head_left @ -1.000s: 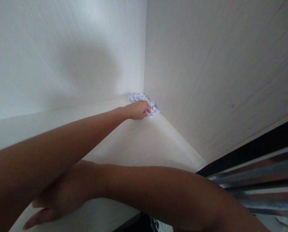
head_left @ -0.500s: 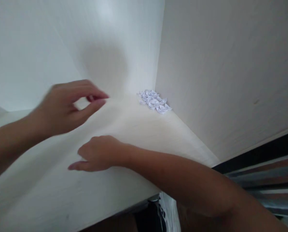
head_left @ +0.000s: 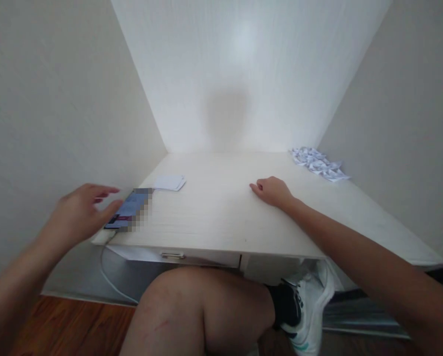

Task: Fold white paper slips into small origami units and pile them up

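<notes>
My left hand (head_left: 85, 210) hovers at the left end of the desk, thumb and fingers apart, with nothing between them. Just beside its fingertips lies a phone (head_left: 130, 207), screen up and partly pixelated, with a cable (head_left: 108, 272) running down from it. A small stack of white paper pieces (head_left: 169, 182) sits behind the phone. On the middle right of the desk rests my right hand (head_left: 271, 191), its fingers curled in a loose fist; I see nothing in it. Beyond it, in the far right corner, is a pile of small folded white papers (head_left: 318, 163).
Panels enclose the white desk (head_left: 206, 217) at the back and both sides. A drawer with a metal handle (head_left: 172, 255) is under its front edge. My bent leg (head_left: 202, 306) and a white shoe (head_left: 312, 306) are below, above a wooden floor (head_left: 76, 326).
The view has swung left, bringing the phone, the paper stack and my leg into sight. My left hand has gone from a near pinch to open beside the phone; my right fingers are curled closed.
</notes>
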Tool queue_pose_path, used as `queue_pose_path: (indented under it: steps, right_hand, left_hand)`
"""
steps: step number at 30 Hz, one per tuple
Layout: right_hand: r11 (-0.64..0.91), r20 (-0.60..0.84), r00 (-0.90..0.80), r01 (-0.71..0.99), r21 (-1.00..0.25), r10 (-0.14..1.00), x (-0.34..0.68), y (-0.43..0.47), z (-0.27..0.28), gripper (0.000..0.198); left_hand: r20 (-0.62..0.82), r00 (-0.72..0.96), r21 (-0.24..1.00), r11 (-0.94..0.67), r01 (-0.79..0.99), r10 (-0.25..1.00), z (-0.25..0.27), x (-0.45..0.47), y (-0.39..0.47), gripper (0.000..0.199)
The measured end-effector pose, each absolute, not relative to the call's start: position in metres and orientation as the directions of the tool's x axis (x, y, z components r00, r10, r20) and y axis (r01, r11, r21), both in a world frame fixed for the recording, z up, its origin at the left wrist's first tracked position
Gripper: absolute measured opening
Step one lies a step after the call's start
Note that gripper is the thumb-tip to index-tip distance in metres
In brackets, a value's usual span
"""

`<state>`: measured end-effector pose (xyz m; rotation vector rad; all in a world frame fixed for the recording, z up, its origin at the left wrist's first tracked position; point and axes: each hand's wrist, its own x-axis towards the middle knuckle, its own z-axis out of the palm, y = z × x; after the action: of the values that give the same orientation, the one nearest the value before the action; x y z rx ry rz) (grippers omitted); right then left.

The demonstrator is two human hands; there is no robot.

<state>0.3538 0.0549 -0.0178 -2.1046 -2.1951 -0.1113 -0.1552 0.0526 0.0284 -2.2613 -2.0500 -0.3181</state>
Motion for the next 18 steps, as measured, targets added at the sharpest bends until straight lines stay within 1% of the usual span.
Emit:
queue_pose_path:
  steps: [1, 3, 4, 6, 8, 10, 13, 18]
  right_hand:
    - [0.028, 0.130, -0.027, 1.000, -0.006, 0.991, 0.348, 0.047, -0.017, 0.059]
    - [0.005, 0.137, -0.006, 1.000, 0.007, 0.991, 0.336, 0.026, -0.017, 0.065]
    - [0.001, 0.137, -0.002, 1.000, 0.012, 0.991, 0.329, 0.012, -0.018, 0.063]
    - [0.005, 0.121, -0.008, 1.000, 0.019, 0.993, 0.316, -0.021, -0.022, 0.053]
    - [0.043, 0.127, -0.047, 0.999, 0.029, 0.991, 0.305, -0.055, -0.028, 0.052]
    - [0.068, 0.148, -0.072, 0.997, 0.037, 0.986, 0.296, -0.084, -0.036, 0.052]
    - [0.000, 0.220, -0.014, 0.998, 0.061, 0.975, 0.290, -0.107, -0.047, 0.046]
    - [-0.088, 0.308, 0.064, 0.994, 0.065, 0.949, 0.287, -0.102, -0.058, 0.046]
  left_hand:
    - [0.173, 0.125, 0.075, -0.140, 0.987, 0.977, 0.033, -0.132, 0.073, 0.060]
    - [0.087, 0.262, 0.068, -0.268, 0.961, 0.961, 0.036, -0.091, 0.115, 0.063]
    - [0.035, 0.338, 0.066, -0.340, 0.938, 0.940, 0.035, -0.076, 0.135, 0.065]
    - [-0.070, 0.456, 0.074, -0.451, 0.889, 0.887, 0.033, -0.052, 0.170, 0.077]
    - [-0.161, 0.532, 0.087, -0.525, 0.847, 0.831, 0.032, -0.038, 0.197, 0.087]
    - [-0.237, 0.572, 0.098, -0.567, 0.818, 0.785, 0.033, -0.030, 0.215, 0.093]
    - [-0.329, 0.595, 0.105, -0.597, 0.795, 0.734, 0.035, -0.024, 0.228, 0.092]
    - [-0.379, 0.609, 0.105, -0.621, 0.777, 0.697, 0.040, -0.025, 0.233, 0.095]
